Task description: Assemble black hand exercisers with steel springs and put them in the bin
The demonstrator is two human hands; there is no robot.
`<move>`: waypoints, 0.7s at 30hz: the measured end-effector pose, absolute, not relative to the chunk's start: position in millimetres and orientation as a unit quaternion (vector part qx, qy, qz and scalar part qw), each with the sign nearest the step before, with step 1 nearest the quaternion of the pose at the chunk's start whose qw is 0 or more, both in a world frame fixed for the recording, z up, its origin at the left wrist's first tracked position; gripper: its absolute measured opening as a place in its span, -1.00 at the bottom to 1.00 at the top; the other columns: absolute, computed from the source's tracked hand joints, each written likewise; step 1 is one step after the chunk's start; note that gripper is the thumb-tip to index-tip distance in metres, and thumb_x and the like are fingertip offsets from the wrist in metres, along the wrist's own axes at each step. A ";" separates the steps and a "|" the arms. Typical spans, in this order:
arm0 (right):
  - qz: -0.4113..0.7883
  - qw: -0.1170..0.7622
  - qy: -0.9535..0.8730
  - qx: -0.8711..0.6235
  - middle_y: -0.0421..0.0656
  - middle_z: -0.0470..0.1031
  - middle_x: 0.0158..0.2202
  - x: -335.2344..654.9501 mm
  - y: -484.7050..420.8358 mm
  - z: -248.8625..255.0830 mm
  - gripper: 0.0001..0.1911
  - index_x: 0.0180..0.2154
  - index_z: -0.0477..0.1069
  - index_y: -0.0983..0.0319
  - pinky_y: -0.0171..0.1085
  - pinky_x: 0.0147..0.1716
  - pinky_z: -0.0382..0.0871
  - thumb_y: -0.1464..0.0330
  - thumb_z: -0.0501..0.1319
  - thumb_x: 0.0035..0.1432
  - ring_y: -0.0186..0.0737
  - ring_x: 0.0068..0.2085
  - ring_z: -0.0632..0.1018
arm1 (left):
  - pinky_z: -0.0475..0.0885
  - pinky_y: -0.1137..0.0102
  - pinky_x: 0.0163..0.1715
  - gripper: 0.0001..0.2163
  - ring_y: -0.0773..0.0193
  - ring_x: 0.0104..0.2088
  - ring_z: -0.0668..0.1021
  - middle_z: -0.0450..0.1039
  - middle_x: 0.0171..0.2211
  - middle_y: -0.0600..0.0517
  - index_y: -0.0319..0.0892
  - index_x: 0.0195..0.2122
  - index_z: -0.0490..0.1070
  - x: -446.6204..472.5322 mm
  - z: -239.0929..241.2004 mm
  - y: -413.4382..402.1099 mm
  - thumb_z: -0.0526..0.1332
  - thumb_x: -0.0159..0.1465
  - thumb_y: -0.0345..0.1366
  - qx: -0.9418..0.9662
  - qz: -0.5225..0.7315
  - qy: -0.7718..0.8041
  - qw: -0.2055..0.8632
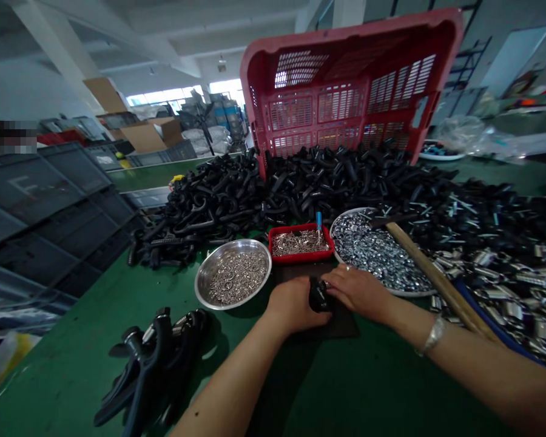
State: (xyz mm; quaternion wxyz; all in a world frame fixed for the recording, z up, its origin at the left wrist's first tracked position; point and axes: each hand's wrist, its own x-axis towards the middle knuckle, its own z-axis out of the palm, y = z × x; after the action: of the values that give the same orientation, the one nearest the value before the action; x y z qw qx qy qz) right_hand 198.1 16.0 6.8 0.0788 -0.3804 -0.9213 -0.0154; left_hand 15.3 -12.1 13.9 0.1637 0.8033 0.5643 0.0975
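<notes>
My left hand point(295, 306) is closed around a small black plastic part point(319, 296) with a bit of shiny metal on it. From the other side, my right hand point(357, 291) pinches the same part's edge; whether a smaller piece sits between those fingertips is hidden. Both hands rest low over a dark mat point(346, 326). Just beyond them stand a red tray point(300, 260) of small metal pins, with a blue-handled tool point(319, 220) upright in it, and a steel bowl point(201, 285) of tiny metal pieces. Right of the tray is a white-rimmed dish point(343, 213) full of shiny metal parts.
Finished-looking black clamp assemblies point(150, 358) lie at front left. A wooden-handled hammer point(437, 276) leans across the dish. Metal springs and fittings point(514, 291) pile up at right. Behind, black parts point(236, 194) spill from a tipped red crate point(348, 33). Grey crates point(50, 206) stand left.
</notes>
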 end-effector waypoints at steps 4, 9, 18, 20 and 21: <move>-0.053 0.080 -0.883 -0.460 -0.05 0.43 -0.29 193.4 6.9 -0.7 -0.76 -0.23 0.42 0.24 -0.19 -0.25 0.33 0.31 0.04 0.16 -0.13 -0.21 0.43 | 0.25 0.19 -0.16 -0.35 -0.08 -0.11 0.36 0.34 -0.11 -0.21 -0.22 -0.02 0.30 18.9 16.3 -9.8 0.20 -0.06 0.10 0.819 0.081 0.567 0.035; -0.083 0.087 -0.845 -0.522 -0.01 0.41 -0.29 221.9 -3.2 22.6 -0.68 -0.24 0.43 0.22 -0.18 -0.40 0.33 0.20 -0.01 0.16 -0.06 -0.24 0.43 | 0.20 0.17 -0.10 -0.40 -0.10 -0.09 0.34 0.37 -0.12 -0.17 -0.12 -0.10 0.40 7.4 27.9 10.5 0.22 -0.10 0.14 0.833 0.118 0.527 0.119; -0.084 0.038 -0.728 -0.679 0.09 0.45 -0.29 344.0 -3.7 17.0 -0.53 -0.09 0.38 0.25 -0.04 -0.39 0.31 0.16 -0.05 0.06 0.04 -0.30 0.47 | 0.31 0.33 -0.21 -0.78 0.11 -0.19 0.47 0.48 -0.22 -0.01 -0.02 -0.26 0.49 12.4 30.9 114.2 0.25 0.06 -0.15 0.772 0.090 0.619 0.112; -0.077 0.048 -0.709 -0.699 0.13 0.43 -0.19 345.8 -5.0 11.7 -0.50 -0.06 0.34 0.29 -0.03 -0.37 0.31 0.16 -0.06 0.06 0.07 -0.26 0.48 | 0.32 0.38 -0.24 -0.81 0.17 -0.22 0.48 0.49 -0.25 0.06 0.02 -0.28 0.49 16.4 23.8 122.9 0.25 0.06 -0.16 0.779 0.102 0.607 0.119; -0.063 0.048 -0.701 -0.709 0.15 0.42 -0.17 345.3 -4.2 10.9 -0.48 -0.06 0.33 0.31 -0.03 -0.34 0.31 0.15 -0.05 0.05 0.07 -0.24 0.48 | 0.32 0.39 -0.24 -0.83 0.19 -0.23 0.48 0.50 -0.26 0.07 0.01 -0.29 0.49 17.3 20.8 124.4 0.23 0.07 -0.17 0.778 0.111 0.607 0.119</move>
State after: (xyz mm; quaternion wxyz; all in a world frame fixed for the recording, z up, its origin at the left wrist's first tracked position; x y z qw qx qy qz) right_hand 345.3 -4.2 10.9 0.0481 -0.7087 -0.7011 -0.0631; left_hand 17.3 124.4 20.8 0.1186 0.7782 0.6066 0.1107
